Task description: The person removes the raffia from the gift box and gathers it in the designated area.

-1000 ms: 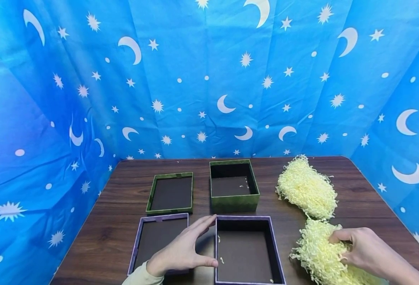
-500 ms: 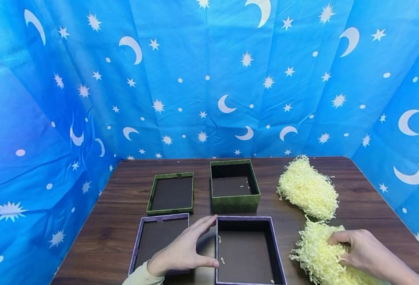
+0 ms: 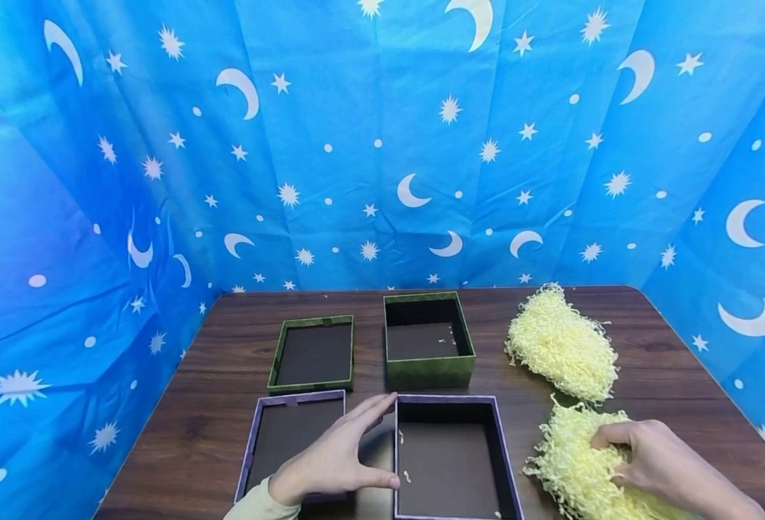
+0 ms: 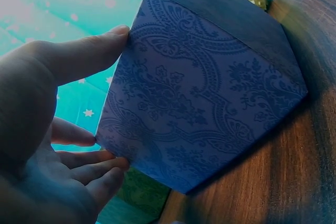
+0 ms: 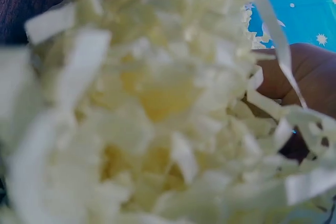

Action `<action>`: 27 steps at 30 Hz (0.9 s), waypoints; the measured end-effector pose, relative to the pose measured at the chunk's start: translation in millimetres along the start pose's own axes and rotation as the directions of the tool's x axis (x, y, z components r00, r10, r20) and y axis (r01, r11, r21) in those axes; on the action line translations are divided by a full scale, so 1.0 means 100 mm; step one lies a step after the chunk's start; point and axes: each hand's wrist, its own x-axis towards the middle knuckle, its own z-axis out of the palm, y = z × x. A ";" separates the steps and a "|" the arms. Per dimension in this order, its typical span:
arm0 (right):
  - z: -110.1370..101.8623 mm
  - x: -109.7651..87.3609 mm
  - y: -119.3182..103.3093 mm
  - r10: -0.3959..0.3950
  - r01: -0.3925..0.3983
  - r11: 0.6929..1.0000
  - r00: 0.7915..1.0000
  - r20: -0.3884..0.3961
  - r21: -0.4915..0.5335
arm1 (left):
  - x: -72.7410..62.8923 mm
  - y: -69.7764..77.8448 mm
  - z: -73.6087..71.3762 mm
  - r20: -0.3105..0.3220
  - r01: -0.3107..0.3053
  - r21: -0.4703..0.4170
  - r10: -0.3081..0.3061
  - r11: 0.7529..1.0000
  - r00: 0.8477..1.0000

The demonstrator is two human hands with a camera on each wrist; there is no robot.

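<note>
A purple patterned box (image 3: 448, 462) stands uncovered at the front middle, a few pale shreds on its dark floor. My left hand (image 3: 333, 462) touches its left wall, thumb and fingers spread along the rim. In the left wrist view, the thumb and fingertips of my left hand (image 4: 68, 114) meet the edge of the purple box (image 4: 184, 93). On the right, my right hand (image 3: 655, 458) grips a clump of pale yellow shredded paper (image 3: 577, 462), with its fingertips buried. Blurred shredded paper (image 5: 152, 114) fills most of the right wrist view, hiding most of the hand.
Left of the purple box lies a purple lid (image 3: 291, 440), inside up. Behind are a green lid (image 3: 310, 354) and an open green box (image 3: 429, 372) holding a few shreds. A second shredded-paper heap (image 3: 560, 347) sits at back right. Starry blue cloth (image 3: 382, 180) surrounds the table.
My right hand shifts slightly left, and the front clump of shredded paper moves a little with it. My left hand stays against the purple box.
</note>
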 end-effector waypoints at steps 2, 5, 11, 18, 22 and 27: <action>0.02 0.00 0.00 -0.001 0.001 1.000 1.000 -0.010 -0.006 | 0.00 0.00 0.00 0.002 0.001 0.000 -0.001 1.000 1.000; 0.04 0.00 -0.01 0.000 0.000 1.000 1.000 -0.013 -0.006 | -0.01 0.01 -0.01 0.004 0.002 0.004 -0.002 1.000 1.000; 0.04 0.03 -0.04 0.014 -0.014 1.000 1.000 0.022 -0.001 | 0.00 0.02 0.00 -0.002 0.005 0.007 -0.005 1.000 1.000; 0.05 0.04 -0.05 0.019 -0.019 1.000 0.999 0.043 0.004 | 0.00 0.01 0.00 -0.015 -0.017 0.020 0.017 1.000 1.000; 0.07 0.05 -0.05 -0.003 0.004 1.000 1.000 0.027 -0.013 | 0.01 0.01 0.00 -0.016 -0.020 0.024 0.020 1.000 1.000; 0.09 0.06 -0.06 -0.011 0.012 0.999 1.000 0.013 -0.034 | 0.00 0.01 0.00 -0.009 -0.005 0.008 0.005 1.000 1.000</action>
